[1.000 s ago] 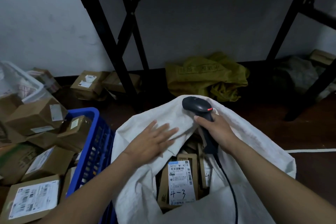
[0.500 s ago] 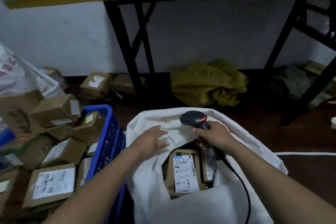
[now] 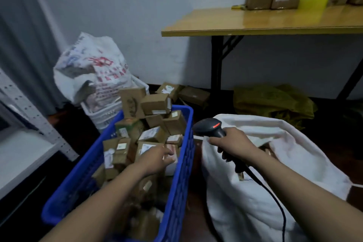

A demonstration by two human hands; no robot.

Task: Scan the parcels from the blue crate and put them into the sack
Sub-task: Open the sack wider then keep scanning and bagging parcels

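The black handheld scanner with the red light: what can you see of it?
The black handheld barcode scanner looks like smooth dark plastic, with a rounded head and a lit red strip on top. The right hand grips its handle, head pointing toward the blue plastic crate. A black cable runs from the handle's base down over the white fabric sack.

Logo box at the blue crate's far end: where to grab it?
Likely from above: left hand grips the logo box across front and back faces near its top. It stands upright, highest in the blue crate, another box against its right side.
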